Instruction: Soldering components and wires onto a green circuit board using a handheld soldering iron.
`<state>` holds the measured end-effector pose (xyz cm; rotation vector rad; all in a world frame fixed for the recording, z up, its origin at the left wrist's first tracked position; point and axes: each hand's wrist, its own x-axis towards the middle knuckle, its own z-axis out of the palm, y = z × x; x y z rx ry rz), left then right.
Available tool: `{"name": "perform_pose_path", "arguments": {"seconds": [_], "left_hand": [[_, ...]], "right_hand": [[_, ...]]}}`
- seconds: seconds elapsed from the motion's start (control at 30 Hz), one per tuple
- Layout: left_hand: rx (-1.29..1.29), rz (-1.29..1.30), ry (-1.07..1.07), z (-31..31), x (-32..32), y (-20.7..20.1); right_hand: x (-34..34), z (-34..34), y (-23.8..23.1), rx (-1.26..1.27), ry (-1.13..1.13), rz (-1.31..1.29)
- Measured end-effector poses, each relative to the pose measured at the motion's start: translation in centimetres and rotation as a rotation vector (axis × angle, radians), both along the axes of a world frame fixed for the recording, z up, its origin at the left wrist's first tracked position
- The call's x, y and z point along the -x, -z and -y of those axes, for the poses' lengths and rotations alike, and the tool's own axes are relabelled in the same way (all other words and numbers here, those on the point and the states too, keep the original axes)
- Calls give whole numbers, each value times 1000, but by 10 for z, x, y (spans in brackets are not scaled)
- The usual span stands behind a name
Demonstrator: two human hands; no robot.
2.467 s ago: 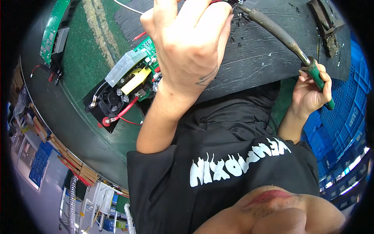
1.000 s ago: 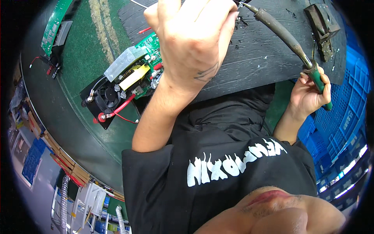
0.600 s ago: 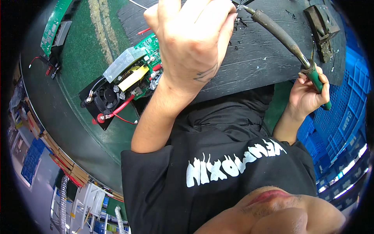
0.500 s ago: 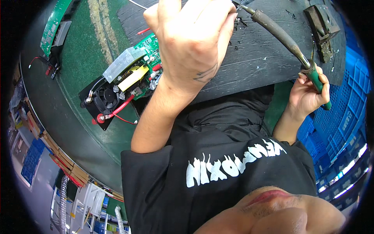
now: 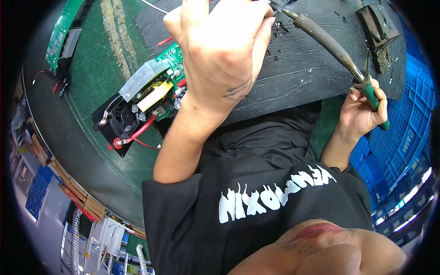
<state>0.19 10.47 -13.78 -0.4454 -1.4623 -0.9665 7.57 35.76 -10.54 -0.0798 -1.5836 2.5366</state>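
Note:
My right hand (image 5: 360, 107) is wrapped round the green handle of a soldering iron (image 5: 325, 43), whose tip points up and left toward my left fingertips. My left hand (image 5: 220, 50) is closed, with its fingers bent away at the top edge. A thin pale wire (image 5: 153, 5) runs up to the left of it; what the fingers pinch is hidden. Partly behind my left hand and wrist lies a green circuit board (image 5: 169, 57) with a yellow transformer (image 5: 155, 95), a black fan (image 5: 124, 118) and a thick red cable (image 5: 144, 124).
A dark, scarred work mat (image 5: 293, 68) lies under my hands on a green bench top (image 5: 94, 55). A metal iron stand (image 5: 378, 30) stands at the far right, near blue plastic crates (image 5: 403, 123). Another green board (image 5: 62, 34) is at the far left.
My left hand has shifted slightly left, and the circuit board has moved a little left too. The soldering iron's tip has edged left; my right hand's grip is unchanged.

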Motion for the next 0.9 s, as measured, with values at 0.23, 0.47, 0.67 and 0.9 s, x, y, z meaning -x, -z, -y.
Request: {"name": "perform_pose_path", "arguments": {"seconds": [0.23, 0.47, 0.67, 0.9], "left_hand": [[-49, 154, 65, 1, -12, -6], [-99, 163, 133, 4, -11, -16], [-201, 100, 210, 14, -18, -31], [287, 1040, -344, 85, -75, -105]], "right_hand": [[1, -2, 5, 27, -12, -3], [2, -9, -3, 106, 21, 41], [1, -4, 1, 159, 31, 74], [-2, -20, 5, 223, 47, 103]]}}
